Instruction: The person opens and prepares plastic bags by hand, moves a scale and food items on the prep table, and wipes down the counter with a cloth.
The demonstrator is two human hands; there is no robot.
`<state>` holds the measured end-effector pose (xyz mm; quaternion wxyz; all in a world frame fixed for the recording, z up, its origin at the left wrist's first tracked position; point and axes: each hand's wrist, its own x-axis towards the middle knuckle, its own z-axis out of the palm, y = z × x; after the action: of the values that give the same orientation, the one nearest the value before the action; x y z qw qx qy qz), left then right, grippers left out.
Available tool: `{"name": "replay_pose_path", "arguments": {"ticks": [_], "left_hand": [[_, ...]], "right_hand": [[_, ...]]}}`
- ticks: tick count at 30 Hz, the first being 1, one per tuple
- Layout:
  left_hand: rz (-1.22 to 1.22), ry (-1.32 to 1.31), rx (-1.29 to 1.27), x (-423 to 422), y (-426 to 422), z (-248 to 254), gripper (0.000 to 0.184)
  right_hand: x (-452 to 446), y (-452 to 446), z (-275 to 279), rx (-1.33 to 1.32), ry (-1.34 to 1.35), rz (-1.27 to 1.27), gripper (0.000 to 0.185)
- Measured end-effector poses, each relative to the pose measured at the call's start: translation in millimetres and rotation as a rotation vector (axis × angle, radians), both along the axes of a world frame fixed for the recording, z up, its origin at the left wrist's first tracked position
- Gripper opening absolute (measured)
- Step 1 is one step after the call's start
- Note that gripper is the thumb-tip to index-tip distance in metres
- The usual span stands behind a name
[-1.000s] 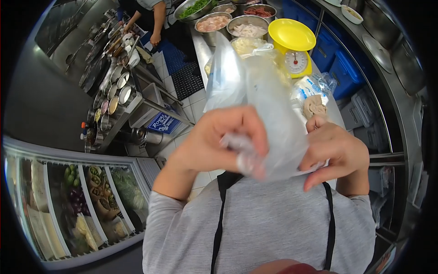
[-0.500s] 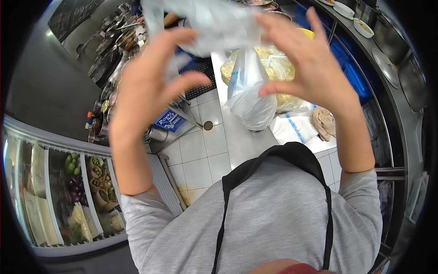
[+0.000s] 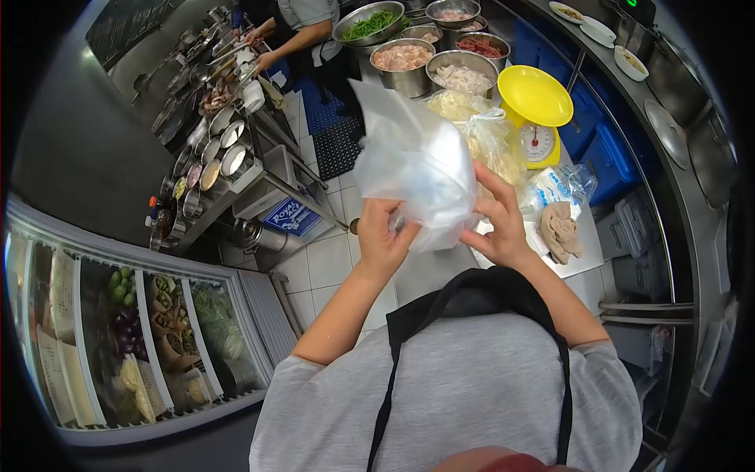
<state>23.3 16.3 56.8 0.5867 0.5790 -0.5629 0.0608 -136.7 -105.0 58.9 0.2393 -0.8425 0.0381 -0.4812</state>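
A translucent plastic bag [image 3: 425, 165] is held up in front of my chest, its loose part spreading upward and left. My left hand [image 3: 385, 236] pinches the lower left side between thumb and fingers. On the right side, my right hand [image 3: 501, 224] grips the same bag with its thumb below and fingers behind and beside the plastic. Behind the bag stand clear bags of pale yellow food [image 3: 503, 149]. To the right are a yellow scale [image 3: 539, 145] with a yellow pan [image 3: 535, 95] and a crumpled beige cloth [image 3: 560, 232].
Metal bowls of meat [image 3: 403, 57] and green vegetables [image 3: 370, 25] stand at the back of the counter. A co-worker [image 3: 308, 31] is at the stove side, upper left. A glass-topped fridge [image 3: 149, 346] is at lower left, blue bins [image 3: 609, 161] at right.
Both hands, spread apart and raised half a second ago, have come down and closer together on the bag. The bag has lowered, and the bowls and scale are back in full view.
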Motion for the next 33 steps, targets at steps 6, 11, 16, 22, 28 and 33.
{"name": "replay_pose_path", "arguments": {"ticks": [6, 11, 16, 22, 28, 33], "left_hand": [[-0.272, 0.314, 0.069, 15.5, -4.5, -19.2, 0.042], [-0.136, 0.551, -0.128, -9.6, -17.4, -22.2, 0.038], [0.015, -0.075, 0.101, 14.9, -15.1, -63.3, 0.040], [-0.240, -0.011, 0.221, 32.0, -3.7, -68.7, 0.054], [-0.308, 0.536, -0.061, -5.0, -11.6, -9.0, 0.082], [-0.243, 0.361, 0.275, 9.6, -11.9, -18.3, 0.090]], "right_hand": [[5.1, 1.8, -10.0, -0.057, -0.065, -0.081, 0.033], [12.1, -8.5, -31.8, -0.111, -0.113, -0.032, 0.032], [-10.6, -15.9, -46.6, -0.073, 0.086, -0.054, 0.044], [-15.1, -12.8, -43.4, 0.055, 0.066, -0.026, 0.050], [-4.4, -28.6, 18.5, 0.257, -0.085, 0.121, 0.057], [13.3, -20.8, -16.9, 0.457, 0.095, 0.124, 0.079]]}}
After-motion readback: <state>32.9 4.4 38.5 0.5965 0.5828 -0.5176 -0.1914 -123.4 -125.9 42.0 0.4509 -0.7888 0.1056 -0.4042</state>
